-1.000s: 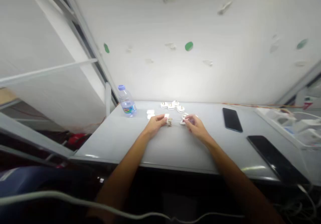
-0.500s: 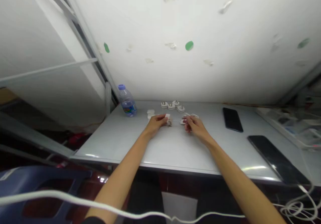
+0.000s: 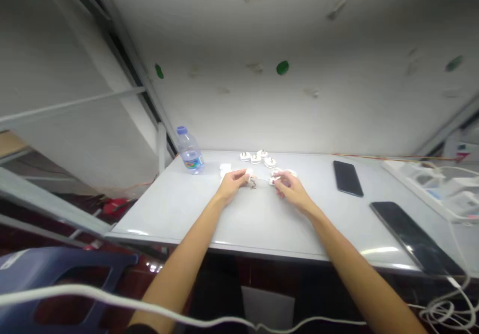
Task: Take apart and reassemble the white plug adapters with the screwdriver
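Observation:
Over the middle of the table, my left hand (image 3: 231, 185) pinches a small white plastic piece (image 3: 250, 173) between thumb and fingertips. Small brownish bits (image 3: 253, 182) show just below that piece; their kind is too small to tell. To its right, my right hand (image 3: 292, 189) is closed on another small white piece (image 3: 273, 180), partly hidden by the fingers. A faint thin line seems to run between the two pieces. Several white plugs (image 3: 256, 159) lie pins-up behind my hands. More white pieces (image 3: 225, 167) lie beside my left hand, and others (image 3: 291, 173) lie behind my right.
A water bottle (image 3: 190, 153) with a blue cap stands at the table's back left. Two dark phone-like slabs, one small (image 3: 348, 178) and one larger (image 3: 415, 237), lie right. Beyond them sits a white tray (image 3: 419, 189). A white cable (image 3: 123, 301) crosses the foreground.
The wall looks darker and the table brighter now. Both hands stay almost in place, still holding their white pieces; the left one's piece has tilted slightly.

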The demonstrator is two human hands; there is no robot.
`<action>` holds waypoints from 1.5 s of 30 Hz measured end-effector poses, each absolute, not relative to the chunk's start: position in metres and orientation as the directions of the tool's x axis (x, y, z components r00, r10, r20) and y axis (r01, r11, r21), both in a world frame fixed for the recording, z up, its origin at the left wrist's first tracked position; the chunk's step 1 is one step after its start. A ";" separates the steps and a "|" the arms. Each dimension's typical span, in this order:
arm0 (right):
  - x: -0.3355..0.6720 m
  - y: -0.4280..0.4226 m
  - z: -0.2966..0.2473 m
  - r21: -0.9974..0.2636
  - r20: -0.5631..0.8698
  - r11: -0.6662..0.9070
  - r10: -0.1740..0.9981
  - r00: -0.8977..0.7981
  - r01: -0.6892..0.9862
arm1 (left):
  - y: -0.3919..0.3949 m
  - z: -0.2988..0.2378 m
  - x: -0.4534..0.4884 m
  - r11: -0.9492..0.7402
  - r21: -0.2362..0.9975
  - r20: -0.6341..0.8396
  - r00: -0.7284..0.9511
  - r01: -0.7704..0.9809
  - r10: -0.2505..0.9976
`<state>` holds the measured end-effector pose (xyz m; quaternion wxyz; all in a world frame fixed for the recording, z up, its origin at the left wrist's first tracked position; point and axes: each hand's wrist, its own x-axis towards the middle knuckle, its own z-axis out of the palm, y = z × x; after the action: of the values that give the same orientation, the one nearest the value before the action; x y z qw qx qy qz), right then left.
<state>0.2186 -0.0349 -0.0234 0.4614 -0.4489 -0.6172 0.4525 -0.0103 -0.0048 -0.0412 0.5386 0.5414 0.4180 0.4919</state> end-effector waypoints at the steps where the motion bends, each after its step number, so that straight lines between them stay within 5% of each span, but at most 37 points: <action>1: 0.219 -0.034 -0.024 -0.967 0.170 0.196 0.972 -0.163 0.163 | -0.004 -0.041 -0.011 -0.083 0.996 0.088 0.134 -0.042 0.987; 9: 0.222 -0.031 -0.029 -0.953 0.175 0.186 0.982 -0.068 0.238 | -0.002 -0.039 -0.013 -0.167 0.979 0.172 -0.041 0.114 0.984; 13: 0.226 -0.031 -0.025 -0.990 0.142 0.142 0.990 0.007 0.013 | -0.003 -0.037 -0.011 -0.156 0.986 0.159 -0.051 0.057 0.986; 17: 0.228 -0.031 -0.021 -0.979 0.117 0.099 0.988 -0.096 -0.178 | -0.007 -0.038 -0.005 -0.130 0.991 0.131 0.038 -0.030 0.991; 22: 0.221 -0.039 -0.020 -0.890 0.346 0.364 0.932 -0.111 0.275 | -0.014 -0.039 0.005 -0.061 0.996 0.072 0.170 -0.069 0.983; 27: 0.207 -0.050 -0.023 -0.651 0.525 0.575 0.813 -0.253 0.496 | -0.024 -0.033 0.017 -0.061 0.994 0.086 0.295 -0.090 0.952; 32: 0.204 -0.049 -0.029 -0.526 0.540 0.594 0.786 -0.301 0.608 | -0.025 -0.031 0.021 -0.081 0.993 0.101 0.296 -0.080 0.950; 40: 0.216 -0.046 -0.031 -0.486 0.445 0.551 0.824 -0.351 0.679 | -0.018 -0.039 0.004 -0.286 0.838 0.363 -0.083 0.465 0.928; 45: 0.224 -0.041 -0.034 -0.489 0.430 0.478 0.860 -0.275 0.730 | -0.019 -0.037 0.005 -0.151 0.533 0.385 -0.080 0.832 0.920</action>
<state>0.2243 -0.0407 -0.0336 0.3332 -0.5015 -0.7924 0.0978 0.0045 -0.0193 -0.0369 0.0630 0.6753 0.6485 0.3455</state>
